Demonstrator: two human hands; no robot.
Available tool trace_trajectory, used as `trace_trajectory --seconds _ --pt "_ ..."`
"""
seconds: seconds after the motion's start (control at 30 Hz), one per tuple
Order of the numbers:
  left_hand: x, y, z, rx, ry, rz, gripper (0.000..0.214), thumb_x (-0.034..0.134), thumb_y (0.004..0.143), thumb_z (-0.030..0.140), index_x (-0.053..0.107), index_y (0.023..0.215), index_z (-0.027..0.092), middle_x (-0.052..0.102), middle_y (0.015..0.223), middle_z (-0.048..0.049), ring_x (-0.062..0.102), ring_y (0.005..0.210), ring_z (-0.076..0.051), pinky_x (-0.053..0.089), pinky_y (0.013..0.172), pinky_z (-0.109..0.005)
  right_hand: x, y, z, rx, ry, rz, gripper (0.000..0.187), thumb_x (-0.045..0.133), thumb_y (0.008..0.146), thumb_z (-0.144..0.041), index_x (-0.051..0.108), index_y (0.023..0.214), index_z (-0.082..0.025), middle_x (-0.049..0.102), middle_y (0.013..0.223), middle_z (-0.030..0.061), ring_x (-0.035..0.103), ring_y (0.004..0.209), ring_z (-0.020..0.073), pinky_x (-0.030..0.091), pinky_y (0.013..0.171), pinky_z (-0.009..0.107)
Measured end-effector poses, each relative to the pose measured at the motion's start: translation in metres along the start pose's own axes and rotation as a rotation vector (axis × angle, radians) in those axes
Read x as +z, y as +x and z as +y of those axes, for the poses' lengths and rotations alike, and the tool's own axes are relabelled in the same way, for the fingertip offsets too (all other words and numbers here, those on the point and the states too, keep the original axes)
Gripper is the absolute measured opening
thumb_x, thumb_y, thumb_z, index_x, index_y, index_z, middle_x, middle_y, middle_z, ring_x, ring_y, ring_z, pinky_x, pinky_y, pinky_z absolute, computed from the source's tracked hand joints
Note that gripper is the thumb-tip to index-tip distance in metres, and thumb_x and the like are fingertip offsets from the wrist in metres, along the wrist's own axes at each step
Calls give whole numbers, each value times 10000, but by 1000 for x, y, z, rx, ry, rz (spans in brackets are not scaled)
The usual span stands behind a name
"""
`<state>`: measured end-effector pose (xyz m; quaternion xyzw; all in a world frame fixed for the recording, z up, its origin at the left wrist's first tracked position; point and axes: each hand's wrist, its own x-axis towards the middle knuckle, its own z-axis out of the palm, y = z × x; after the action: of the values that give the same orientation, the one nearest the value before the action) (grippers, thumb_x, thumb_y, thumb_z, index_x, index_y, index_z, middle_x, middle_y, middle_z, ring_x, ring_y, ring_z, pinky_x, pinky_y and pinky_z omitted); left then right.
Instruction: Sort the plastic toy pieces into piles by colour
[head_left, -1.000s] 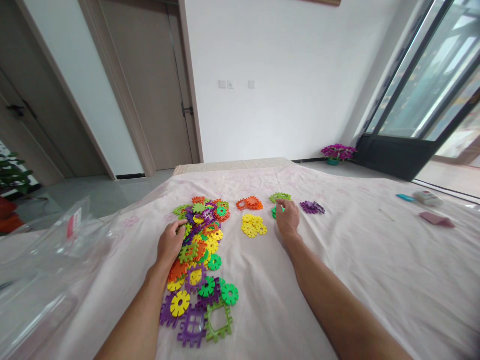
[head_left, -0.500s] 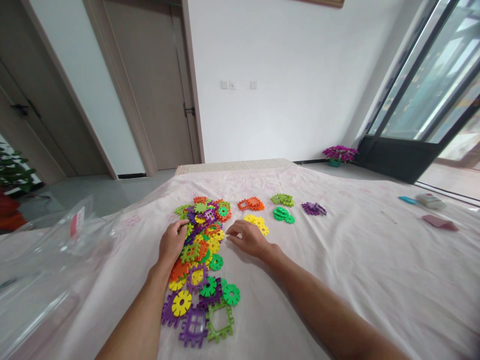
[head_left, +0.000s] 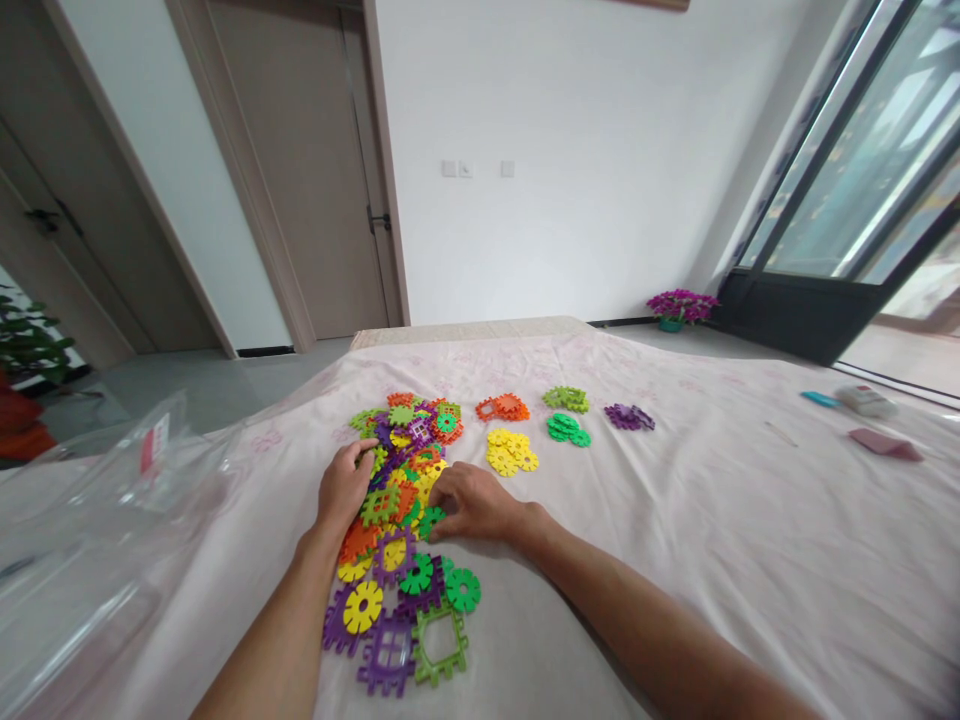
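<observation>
Surface: a pale pink cloth (head_left: 675, 520) is spread flat, and all the pieces are laid on it.
Mixed pile (head_left: 397, 470): plastic pieces in orange, yellow, green and purple are heaped together left of centre, stretching from the far side towards the camera.
Left hand (head_left: 343, 487): it is laid palm down on the left edge of the mixed pile with the fingers curled over the pieces; whether a piece is gripped cannot be told.
Right hand (head_left: 469, 503): it is set at the right edge of the mixed pile, the fingertips bent down onto a green round piece (head_left: 431, 521); whether that piece is pinched or only touched cannot be told.
Near end of pile: a green square frame (head_left: 439, 645), a purple grid (head_left: 386, 655) and a yellow wheel (head_left: 362, 606) are seen closest to the camera.
Sorted groups: beyond the right hand, small heaps are kept apart by colour: the yellow heap (head_left: 508, 452) nearest the pile, the orange heap (head_left: 503, 407) behind it, then the dark green heap (head_left: 566, 430), the light green heap (head_left: 566, 399) and the purple heap (head_left: 628, 416) farthest right.
Left side: a clear plastic bag (head_left: 112, 500) is crumpled at the edge of the cloth.
Far right: a few small items (head_left: 866, 400) are left on the cloth, well apart from the pieces.
Background: a closed door (head_left: 315, 180) and a pot of purple flowers (head_left: 675, 306) by the window are seen.
</observation>
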<state>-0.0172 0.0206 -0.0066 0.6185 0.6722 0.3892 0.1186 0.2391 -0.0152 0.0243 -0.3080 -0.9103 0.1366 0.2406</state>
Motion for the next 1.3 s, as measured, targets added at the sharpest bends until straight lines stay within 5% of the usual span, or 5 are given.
trace_trajectory --seconds 0.23,0.63,1.0,1.17,1.3 --pt "2 2 -4 14 2 8 330 459 872 343 666 1112 251 674 1183 -34 610 1107 -212 459 969 -329 2 -3 6 253 183 -19 222 776 733 -322 650 869 -199 602 719 -52 500 612 83 296 550 195" --pt "1 2 -2 -11 2 -4 334 463 872 349 666 1121 257 675 1176 -34 614 1093 -220 459 970 -350 -40 -24 89 552 -173 640 136 548 847 -239 678 869 -206 684 853 22 582 799 170 399 753 274" --pt "4 4 -8 12 8 14 336 468 871 358 666 1124 263 687 1162 -28 628 1072 -209 487 927 -325 -73 -64 138 1003 -278 911 270 504 844 -349 708 980 -237 689 914 43 563 853 210 393 781 319" --pt "4 4 -8 9 13 11 334 463 869 355 671 1111 256 688 1157 -33 630 1068 -210 485 930 -326 -71 -61 138 874 -383 1005 275 483 862 -333 704 964 -206 674 1010 90 532 968 243 357 915 384" --pt "2 3 -5 8 11 2 337 456 870 353 666 1118 261 688 1162 -30 629 1070 -212 476 947 -336 -58 -45 123 615 -291 901 211 504 872 -290 693 908 -206 691 937 67 566 915 222 393 882 349"
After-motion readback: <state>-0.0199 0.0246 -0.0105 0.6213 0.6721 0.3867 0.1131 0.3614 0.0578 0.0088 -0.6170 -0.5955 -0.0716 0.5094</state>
